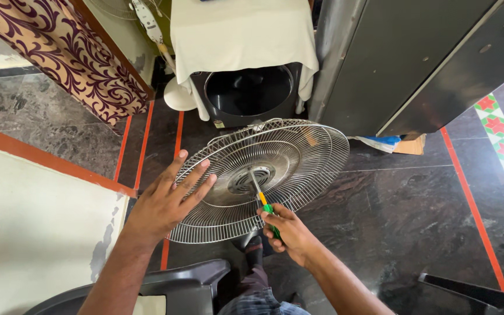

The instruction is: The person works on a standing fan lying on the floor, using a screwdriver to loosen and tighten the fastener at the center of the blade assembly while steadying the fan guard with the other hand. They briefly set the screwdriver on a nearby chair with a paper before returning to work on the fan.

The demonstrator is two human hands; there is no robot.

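Note:
A round wire fan guard (298,154) of bright metal is tilted up in front of me, its hub (246,178) near the middle. My left hand (167,201) lies flat with fingers spread against the guard's left rim. My right hand (284,230) grips a screwdriver (263,201) with a green and yellow handle. Its metal shaft reaches up to the hub of the guard.
A dark grey cabinet (415,58) stands at the right. Behind the guard sits a dark appliance with a round opening (249,93) under a white cloth (240,32). A patterned curtain (65,52) hangs at upper left. A grey plastic chair (182,286) is below me.

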